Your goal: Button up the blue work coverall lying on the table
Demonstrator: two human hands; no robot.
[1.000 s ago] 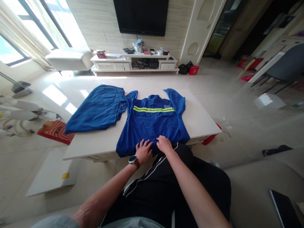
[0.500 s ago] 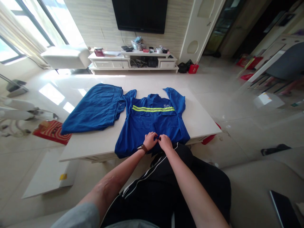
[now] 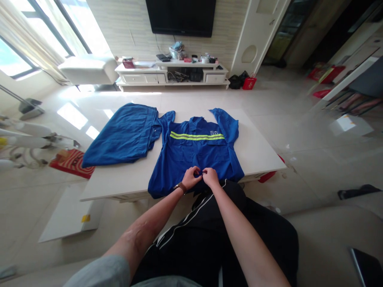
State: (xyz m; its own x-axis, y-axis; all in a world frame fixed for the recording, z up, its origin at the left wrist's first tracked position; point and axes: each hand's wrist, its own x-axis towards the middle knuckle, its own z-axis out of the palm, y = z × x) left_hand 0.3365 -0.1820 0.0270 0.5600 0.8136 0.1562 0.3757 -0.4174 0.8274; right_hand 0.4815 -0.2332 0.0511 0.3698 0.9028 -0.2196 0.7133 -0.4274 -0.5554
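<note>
A blue work jacket [image 3: 182,151] with a yellow-green reflective stripe across the chest lies front up on a white table [image 3: 257,153], its collar away from me. Over its lower front edge, my left hand [image 3: 191,178] and my right hand [image 3: 210,176] meet along the button placket. Both hands have their fingertips pinched on the jacket's cloth; any button between them is too small to make out. To the left of the jacket lies a folded blue garment [image 3: 122,135], partly overhanging the table's left side.
A white TV cabinet [image 3: 140,79] with clutter on top stands beyond the table, under a television [image 3: 181,18]. Red bags [image 3: 70,161] sit on the floor at left. A sofa [image 3: 326,231] is on my right, and a white box [image 3: 350,123] stands farther right.
The view has shifted a little, so everything appears slightly to the right. Both hands stay at the jacket's lower front, with only small finger movements.
</note>
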